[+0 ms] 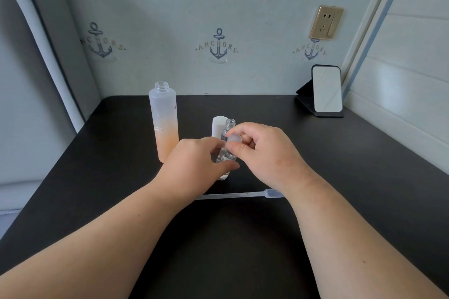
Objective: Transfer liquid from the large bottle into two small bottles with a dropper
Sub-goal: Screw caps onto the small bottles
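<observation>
The large frosted bottle [164, 124], peach-tinted in its lower half, stands uncapped on the black table [340, 177]. To its right my left hand [194, 165] grips a small clear bottle [224, 160] that stands on the table. My right hand [262, 153] pinches a small translucent cap [233, 139] at that bottle's top. Just behind stands a second small clear bottle [229, 126], uncapped, next to a white cap [218, 126]. The clear plastic dropper [243, 194] lies flat on the table under my wrists, bulb to the right.
A small standing mirror [326, 90] sits at the table's back right corner. A wall socket [326, 22] is above it. A wall runs along the right side, and a grey padded panel borders the left.
</observation>
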Available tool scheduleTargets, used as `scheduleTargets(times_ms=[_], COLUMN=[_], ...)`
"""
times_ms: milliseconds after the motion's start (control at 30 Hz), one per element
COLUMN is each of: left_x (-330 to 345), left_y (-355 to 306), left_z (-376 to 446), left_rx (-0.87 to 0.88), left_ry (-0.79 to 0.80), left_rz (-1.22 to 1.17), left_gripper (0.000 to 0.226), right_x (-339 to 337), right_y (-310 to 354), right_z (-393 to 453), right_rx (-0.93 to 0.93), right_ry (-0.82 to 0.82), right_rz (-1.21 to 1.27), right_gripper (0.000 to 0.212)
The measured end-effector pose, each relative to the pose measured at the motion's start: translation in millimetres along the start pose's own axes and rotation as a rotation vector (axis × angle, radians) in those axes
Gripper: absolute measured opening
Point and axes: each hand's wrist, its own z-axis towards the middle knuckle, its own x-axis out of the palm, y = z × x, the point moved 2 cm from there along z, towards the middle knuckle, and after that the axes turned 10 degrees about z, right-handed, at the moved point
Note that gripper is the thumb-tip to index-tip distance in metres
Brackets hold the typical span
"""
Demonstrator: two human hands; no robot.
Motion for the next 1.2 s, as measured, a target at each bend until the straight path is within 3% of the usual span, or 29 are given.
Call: scheduleTargets(times_ms=[233, 533, 933, 1100, 1200], left_x=[-4, -6, -2, 1, 4], left_y=[1, 5, 7, 8, 8], left_z=[1, 3, 10, 15, 18], left_rx=[-0.035, -0.144, -0.217, -0.216, -0.223], left_ry=[-0.021, -0.086, 0.026, 0.073, 0.096], left_rz=[-0.119, -0.056, 0.010, 0.035, 0.046], left_gripper=[0.058, 0.042, 0.057, 0.067, 0.067], right_x=[-19, -45, -42, -51, -57], right_y=[-12, -26, -29, -33, -49], right_z=[2, 13, 26, 33, 45], right_rx=[0.086, 0.263, 0.302, 0.344, 0.396], right_ry=[-0.001, -0.149, -0.174, -0.207, -0.257], right_rz=[0.045, -0.038, -0.130, 0.041, 0.145], right_gripper=[0.011, 0.008, 0.018, 0.031, 0.026])
